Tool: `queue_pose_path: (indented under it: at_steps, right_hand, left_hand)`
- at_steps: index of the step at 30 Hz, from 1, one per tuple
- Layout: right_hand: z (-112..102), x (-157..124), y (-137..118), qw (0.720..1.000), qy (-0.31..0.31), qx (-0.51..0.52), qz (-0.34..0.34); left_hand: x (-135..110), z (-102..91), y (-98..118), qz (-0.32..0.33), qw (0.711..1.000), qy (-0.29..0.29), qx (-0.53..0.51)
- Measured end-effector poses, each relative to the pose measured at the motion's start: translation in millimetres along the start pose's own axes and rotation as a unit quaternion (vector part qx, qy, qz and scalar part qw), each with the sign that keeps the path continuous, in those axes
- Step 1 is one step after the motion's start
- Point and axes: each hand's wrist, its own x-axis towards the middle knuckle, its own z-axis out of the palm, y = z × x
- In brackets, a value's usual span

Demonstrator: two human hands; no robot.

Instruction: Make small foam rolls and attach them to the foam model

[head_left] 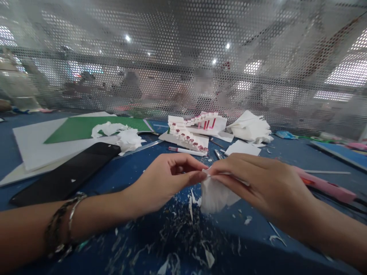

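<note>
My left hand point(169, 177) and my right hand point(258, 183) meet over the middle of the blue table point(129, 172). Both pinch the top edge of a small white piece of tissue paper point(213, 196) that hangs down between them. The left fingers are curled, thumb and forefinger closed on the paper's corner. The right fingers are pressed together along its upper edge. Bracelets point(64, 225) sit on my left wrist. White paper scraps point(183, 229) litter the table below the hands.
A black phone point(69, 173) lies at the left on white and green sheets point(83, 128). Crumpled tissue point(127, 139), a white and red paper model point(192, 133), a white pen point(186, 151) and stacked white paper point(252, 128) lie behind. A pink tool point(327, 187) lies right. A perforated screen point(183, 57) closes the back.
</note>
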Motion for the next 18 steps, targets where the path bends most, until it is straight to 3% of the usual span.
queue_pose_path:
  at_steps: [6, 10, 13, 18]
  right_hand:
    - [2.8, 4.3, 0.3, 0.998, 0.017, 0.031, 0.046]
    - [1.0, 7.5, 1.2, 0.990, 0.010, 0.087, 0.109]
    - [-0.9, 8.9, 1.2, 0.978, -0.020, 0.139, 0.155]
    - [0.7, 8.7, 0.7, 0.963, -0.029, 0.202, 0.176]
  left_hand:
    - [-0.3, -1.9, -2.2, 0.024, 0.999, -0.019, 0.018]
    - [-2.0, -2.7, -3.9, 0.097, 0.992, -0.006, 0.084]
    - [-4.0, -4.6, -4.4, 0.167, 0.973, -0.014, 0.157]
    - [-6.7, -8.5, -3.9, 0.251, 0.929, -0.033, 0.270]
